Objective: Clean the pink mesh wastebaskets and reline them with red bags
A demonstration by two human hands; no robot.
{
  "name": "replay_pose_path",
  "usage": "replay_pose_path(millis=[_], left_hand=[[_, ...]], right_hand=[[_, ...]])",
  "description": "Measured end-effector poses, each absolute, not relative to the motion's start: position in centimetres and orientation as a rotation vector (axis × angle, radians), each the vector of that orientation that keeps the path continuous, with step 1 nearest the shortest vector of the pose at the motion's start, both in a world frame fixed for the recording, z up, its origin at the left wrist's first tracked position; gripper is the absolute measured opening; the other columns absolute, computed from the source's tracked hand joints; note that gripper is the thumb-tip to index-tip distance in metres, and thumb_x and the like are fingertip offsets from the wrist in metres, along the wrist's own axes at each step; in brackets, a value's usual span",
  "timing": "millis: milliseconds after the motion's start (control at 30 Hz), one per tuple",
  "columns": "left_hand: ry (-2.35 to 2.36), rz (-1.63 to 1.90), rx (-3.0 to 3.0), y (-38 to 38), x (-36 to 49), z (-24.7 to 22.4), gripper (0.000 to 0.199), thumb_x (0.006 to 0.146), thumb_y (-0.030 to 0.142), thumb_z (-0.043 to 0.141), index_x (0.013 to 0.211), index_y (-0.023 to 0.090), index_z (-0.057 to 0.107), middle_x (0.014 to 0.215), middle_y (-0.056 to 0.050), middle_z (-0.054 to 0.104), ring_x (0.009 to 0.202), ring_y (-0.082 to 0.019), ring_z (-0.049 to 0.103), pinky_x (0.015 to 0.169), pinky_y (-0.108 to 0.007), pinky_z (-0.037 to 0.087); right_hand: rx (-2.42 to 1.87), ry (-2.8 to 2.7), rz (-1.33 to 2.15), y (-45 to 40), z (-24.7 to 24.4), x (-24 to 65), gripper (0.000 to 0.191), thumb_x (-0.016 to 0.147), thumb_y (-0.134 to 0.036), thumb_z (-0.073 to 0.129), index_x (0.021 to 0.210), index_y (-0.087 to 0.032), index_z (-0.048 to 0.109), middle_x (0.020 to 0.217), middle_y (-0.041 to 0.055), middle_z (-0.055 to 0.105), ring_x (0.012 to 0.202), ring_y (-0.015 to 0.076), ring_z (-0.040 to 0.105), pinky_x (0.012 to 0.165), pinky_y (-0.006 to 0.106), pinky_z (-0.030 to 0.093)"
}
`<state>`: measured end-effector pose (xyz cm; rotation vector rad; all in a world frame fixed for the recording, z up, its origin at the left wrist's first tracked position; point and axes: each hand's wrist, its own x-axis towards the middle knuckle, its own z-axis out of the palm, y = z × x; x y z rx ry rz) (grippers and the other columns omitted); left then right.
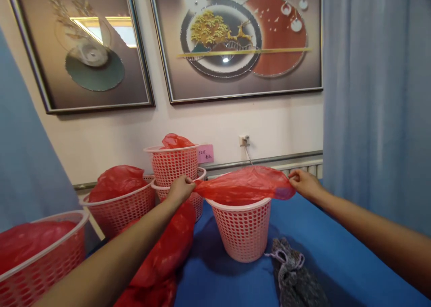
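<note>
A red plastic bag [242, 185] is stretched sideways over the mouth of a pink perforated basket [241, 230], and red shows through the basket's holes. My left hand [181, 188] pinches the bag's left edge, just beyond the basket's rim. At the right edge of the bag, my right hand [303, 184] is closed on the plastic with thumb and fingers. The basket stands upright on a blue surface [215, 280]. Beside it on the left, under my left forearm, lies a heap of red plastic bags [161, 257].
Stacked pink baskets [175, 163] stand behind my left hand, with another bag-lined basket [121, 208] and a larger one [43, 248] further left. A grey knitted item [296, 275] lies front right. Blue curtains [373, 100] hang at both sides; a socket [244, 140] is on the wall.
</note>
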<state>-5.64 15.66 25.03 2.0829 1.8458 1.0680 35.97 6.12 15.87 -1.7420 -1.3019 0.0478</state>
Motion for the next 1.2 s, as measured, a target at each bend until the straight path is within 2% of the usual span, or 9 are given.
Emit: replay_pose_path(millis=[100,200,367,500,633,733,900,1067,1200], left_hand=[[1.675,1.231,2.156,13.4,-5.9,25.2,0.014,0.092,0.021,0.068,0.081,0.018,0.060,0.075,0.003,0.063,0.069,-0.016,0.063,0.066,-0.028,0.052],[1.400,1.349,2.276,9.9,-5.1,25.0,0.010,0.090,0.029,0.061,0.084,0.022,0.057,0.078,0.002,0.063,0.073,-0.017,0.063,0.068,-0.028,0.050],[0.989,1.325,2.457,5.1,-3.6,23.5,0.017,0.090,0.038,0.059,0.081,0.023,0.058,0.078,0.000,0.063,0.074,-0.018,0.061,0.073,-0.031,0.052],[0.979,1.214,2.313,4.5,-3.2,22.3,0.020,0.087,0.040,0.062,0.077,0.023,0.054,0.073,0.002,0.058,0.066,-0.016,0.055,0.064,-0.029,0.047],[1.019,1.100,2.192,4.0,-3.6,22.1,0.024,0.081,0.042,0.065,0.072,0.024,0.052,0.065,0.004,0.054,0.059,-0.014,0.049,0.058,-0.027,0.042],[0.974,0.960,2.259,3.0,-4.1,22.4,0.025,0.082,0.043,0.068,0.070,0.024,0.057,0.066,0.002,0.060,0.062,-0.016,0.053,0.062,-0.028,0.045],[1.111,1.063,2.084,5.2,-4.7,23.1,0.038,0.079,0.059,0.068,0.082,0.023,0.061,0.078,-0.001,0.067,0.071,-0.018,0.063,0.067,-0.030,0.052],[1.382,1.031,2.012,11.2,-3.1,24.8,0.041,0.093,0.058,0.064,0.088,0.018,0.065,0.089,-0.004,0.072,0.084,-0.021,0.069,0.073,-0.031,0.056],[1.594,0.768,1.998,13.7,-0.8,25.9,0.029,0.100,0.044,0.067,0.103,0.015,0.069,0.098,-0.004,0.071,0.082,-0.017,0.069,0.074,-0.034,0.060]], right_hand=[[-1.821,-1.368,0.078,6.8,16.0,36.9,0.027,0.074,-0.019,0.075,0.100,-0.015,0.072,0.084,0.0069,0.080,0.070,0.0210,0.075,0.062,0.028,0.055],[-1.826,-1.426,-0.022,7.8,18.4,36.2,0.044,0.086,-0.032,0.069,0.125,-0.011,0.068,0.119,0.0177,0.077,0.098,0.0259,0.077,0.081,0.034,0.060],[-1.736,-1.701,-0.295,9.5,23.3,32.2,0.066,0.089,-0.027,0.067,0.153,-0.024,0.051,0.160,0.0138,0.051,0.145,0.0320,0.049,0.116,0.047,0.042],[-1.723,-1.960,-0.407,11.2,24.2,28.6,0.086,0.077,-0.006,0.068,0.155,-0.037,0.049,0.170,0.0084,0.036,0.155,0.0360,0.033,0.119,0.055,0.033],[-1.813,-2.066,-0.436,13.0,23.7,26.9,0.096,0.074,-0.004,0.074,0.158,-0.039,0.045,0.173,0.0103,0.030,0.156,0.0384,0.028,0.118,0.055,0.032],[-1.961,-2.010,-0.423,14.0,23.5,27.0,0.080,0.084,-0.014,0.075,0.157,-0.029,0.046,0.164,0.0170,0.043,0.149,0.0382,0.040,0.113,0.057,0.040],[-2.138,-1.955,-0.409,13.8,23.1,28.5,0.037,0.101,-0.040,0.067,0.131,-0.019,0.064,0.136,0.0103,0.065,0.117,0.0261,0.066,0.100,0.050,0.057],[-2.112,-1.942,-0.420,12.4,22.7,29.3,0.031,0.101,-0.039,0.067,0.123,-0.018,0.068,0.128,0.0096,0.069,0.113,0.0249,0.068,0.099,0.048,0.057],[-1.982,-1.906,-0.423,10.6,22.5,29.4,0.017,0.098,-0.020,0.060,0.106,-0.017,0.074,0.114,0.0151,0.075,0.112,0.0287,0.068,0.100,0.045,0.048]])
